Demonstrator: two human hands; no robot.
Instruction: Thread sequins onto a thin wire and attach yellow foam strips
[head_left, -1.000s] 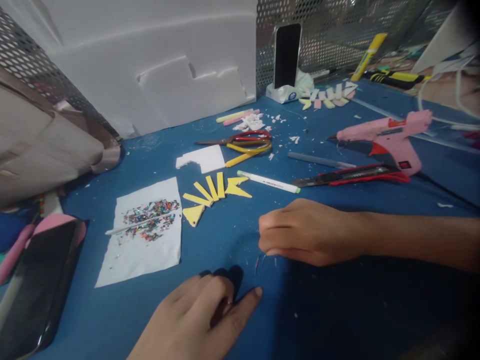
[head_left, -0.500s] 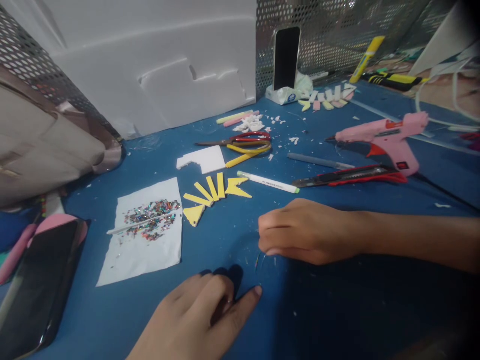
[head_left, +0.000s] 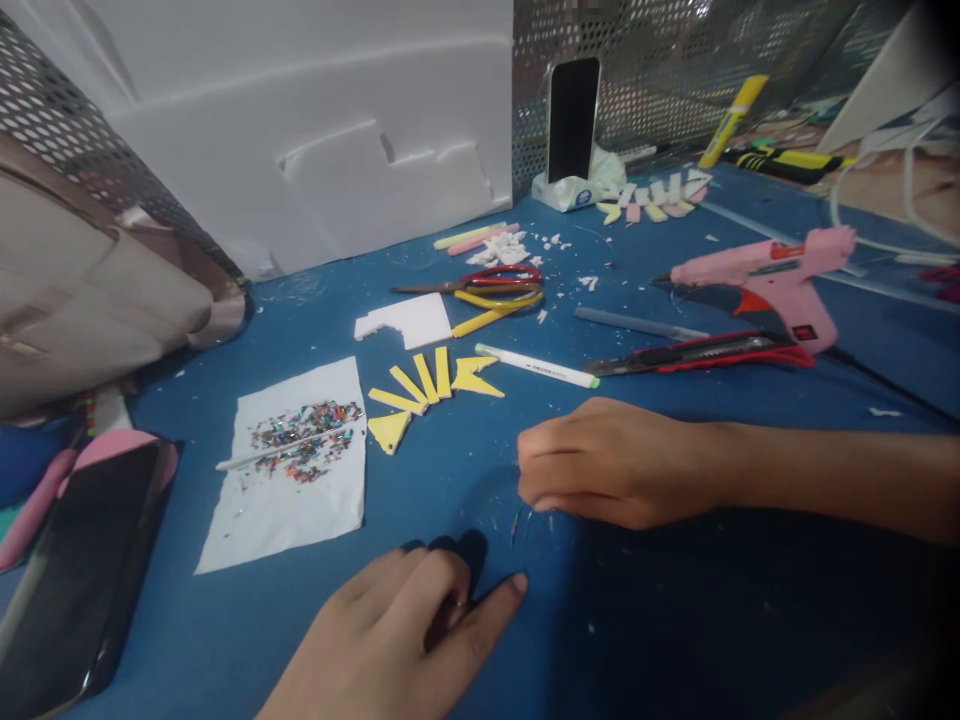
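With no clear chg. seen vs. a moment ago, work's prob. paused: R hand (head_left: 600, 466) closed, contents can't be told, thin strand (head_left: 515, 525) just beside it, betw. hands; L hand (head_left: 397, 620) half-curled, nothing seen held.

desk (head_left: 420, 500) is deep blue, glue gun (head_left: 731, 265) pink with red trigger (head_left: 752, 303), cut strips (head_left: 425, 378) yellow, flakes (head_left: 300, 430) speckled multicolour

Not one legible word here! Mid-desk (head_left: 675, 620), well in from the edges, a line of dark print (head_left: 550, 369) runs along the white pen (head_left: 517, 358), too tiny to read. Up near the far edge, the soft pack (head_left: 561, 190) under the phone (head_left: 574, 120) shows a round blue emblem (head_left: 583, 197), its detail lost in blur.
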